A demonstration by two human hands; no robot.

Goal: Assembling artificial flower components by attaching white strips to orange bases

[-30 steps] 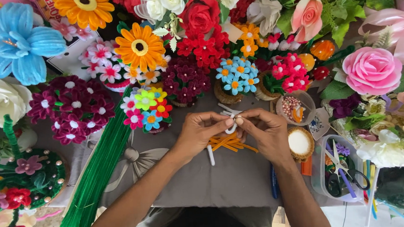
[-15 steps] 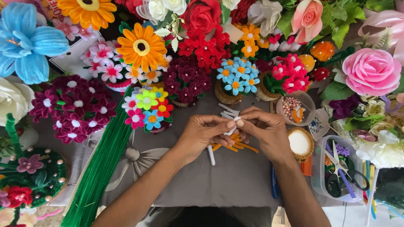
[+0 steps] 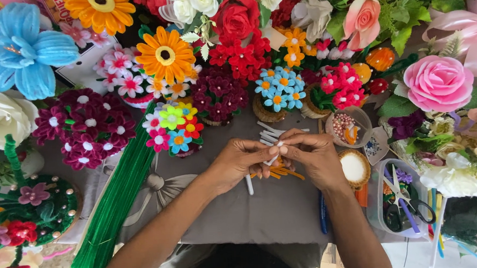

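**Both hands pinched on one white pipe cleaner, flowers crowding every side**

Grey cloth covers the worktop, and I'm looking straight down onto it through a wall of handmade blooms. My left hand and right hand meet fingertip to fingertip at the middle, both closed narrow on a short white pipe cleaner that runs between the pinches. Directly under the grip lies a scatter of orange pipe cleaner pieces, and one loose white stick rests just below my left thumb. Beyond the grip, more cut white pieces lie near a pot of blue flowers. Left of the grip, a multicoloured flower pot sits close, with a long bundle of green stems slanting past my left forearm. Right of the grip, a round dish with a white centre is just beside my right wrist, a bead cup above it, and scissors in a clear tray further out.
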